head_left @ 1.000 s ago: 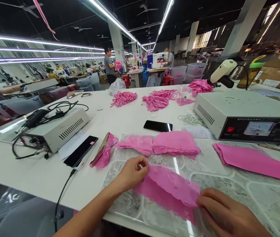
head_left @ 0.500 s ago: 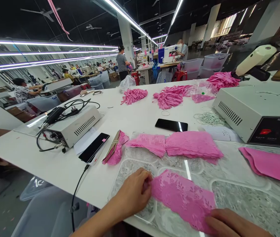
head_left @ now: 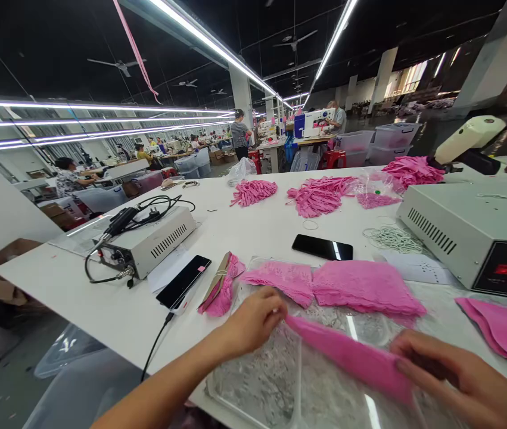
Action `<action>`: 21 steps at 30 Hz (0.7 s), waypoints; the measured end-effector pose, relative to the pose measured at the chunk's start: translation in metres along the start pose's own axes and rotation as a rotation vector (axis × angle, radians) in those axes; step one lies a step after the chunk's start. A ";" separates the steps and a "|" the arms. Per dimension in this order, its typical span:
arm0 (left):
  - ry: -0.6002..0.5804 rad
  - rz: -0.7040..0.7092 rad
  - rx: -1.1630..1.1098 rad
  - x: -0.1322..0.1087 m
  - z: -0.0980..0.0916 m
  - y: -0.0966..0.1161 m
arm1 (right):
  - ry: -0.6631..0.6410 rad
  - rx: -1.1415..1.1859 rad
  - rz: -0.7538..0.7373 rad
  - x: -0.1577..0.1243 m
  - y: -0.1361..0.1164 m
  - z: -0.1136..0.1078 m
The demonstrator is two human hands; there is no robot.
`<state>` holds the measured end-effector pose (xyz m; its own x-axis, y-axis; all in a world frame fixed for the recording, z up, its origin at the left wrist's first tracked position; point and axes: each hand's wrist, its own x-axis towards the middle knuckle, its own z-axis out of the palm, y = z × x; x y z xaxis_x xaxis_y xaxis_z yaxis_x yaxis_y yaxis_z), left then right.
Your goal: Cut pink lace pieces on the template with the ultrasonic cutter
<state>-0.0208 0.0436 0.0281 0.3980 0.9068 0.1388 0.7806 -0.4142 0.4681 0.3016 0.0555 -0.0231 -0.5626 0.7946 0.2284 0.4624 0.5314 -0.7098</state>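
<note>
One pink lace piece [head_left: 351,356] is stretched just above the counter [head_left: 253,229], near its front edge, held at both ends. The left hand [head_left: 253,322] has its fingers [head_left: 275,310] pinching the piece's left end. The right hand [head_left: 463,381] is closed over the right end, though motion blur makes it hard to tell exactly how those fingers grip. Under the piece lies a clear plastic sheet [head_left: 262,381] over white lace. Just behind are two flat lace stacks [head_left: 364,286], side by side and touching, and left of them one tied pink bundle [head_left: 221,286]. Two dark phones lie on the counter: one phone [head_left: 322,247] behind the stacks, and a second phone [head_left: 184,281] beside the bundle, on white paper. Two grey machine boxes stand well apart: the left box [head_left: 146,241], with cables coiled on top, and the right box [head_left: 472,229]. One plain pink cloth [head_left: 503,330] lies at the right edge. Farther back are three loose heaps of pink strips [head_left: 318,196].
</note>
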 end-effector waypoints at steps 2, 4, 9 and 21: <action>0.072 -0.028 0.011 0.028 -0.023 -0.010 | 0.056 -0.012 0.027 0.040 -0.009 -0.022; 0.136 -0.048 0.035 0.053 -0.046 -0.024 | 0.099 -0.042 -0.014 0.082 -0.020 -0.038; 0.157 -0.064 0.118 0.071 -0.074 -0.066 | 0.216 -0.119 -0.116 0.148 -0.034 -0.026; -0.172 0.053 0.163 0.028 -0.045 -0.066 | -0.008 -0.297 -0.392 0.129 -0.011 0.069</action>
<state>-0.0825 0.1000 0.0405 0.5056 0.8628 0.0021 0.8184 -0.4804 0.3154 0.1764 0.1317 -0.0320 -0.7381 0.5166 0.4339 0.3899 0.8515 -0.3506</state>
